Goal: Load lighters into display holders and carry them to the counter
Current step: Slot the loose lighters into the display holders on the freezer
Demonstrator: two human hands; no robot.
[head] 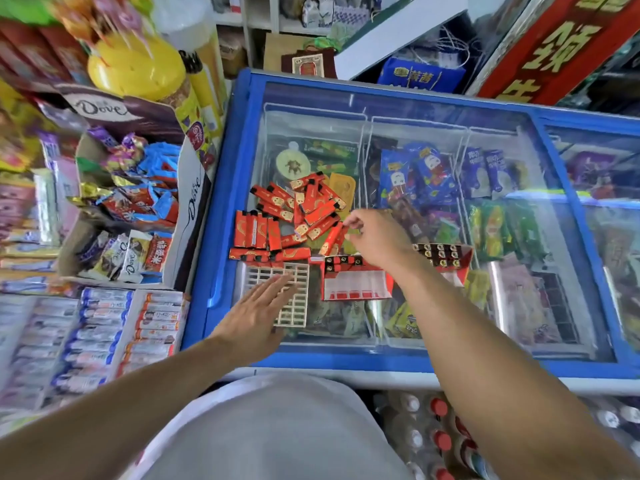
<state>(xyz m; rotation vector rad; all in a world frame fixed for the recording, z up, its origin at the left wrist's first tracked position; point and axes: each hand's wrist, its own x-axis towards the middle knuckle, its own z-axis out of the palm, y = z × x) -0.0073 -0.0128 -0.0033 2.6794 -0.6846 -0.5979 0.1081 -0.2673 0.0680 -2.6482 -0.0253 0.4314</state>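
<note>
Lying scattered in a loose heap of red lighters (300, 216) on the glass lid (433, 161) of a blue chest freezer (221, 188), far of the white grid holder (289, 294). Reaching over the right edge of that heap with the right hand (375, 237), wrist bent, fingertips drawn together and pinching at one upright lighter (333, 239); how firm the grip is cannot be told. Stretching forward with the left hand (258, 315), palm down, fingers straight and spread, grasping nothing, hovering at or resting on the near left part of the grid holder. Sitting just right of that holder, a red and white display box (356, 284) partly filled along its far edge, and farther right another red display box (446, 258) packed with lighter tops, partly hidden behind the right forearm. Showing through the glass, wrapped ice creams. Standing to the left, an open Dove carton (187, 199) of wrapped sweets.
</note>
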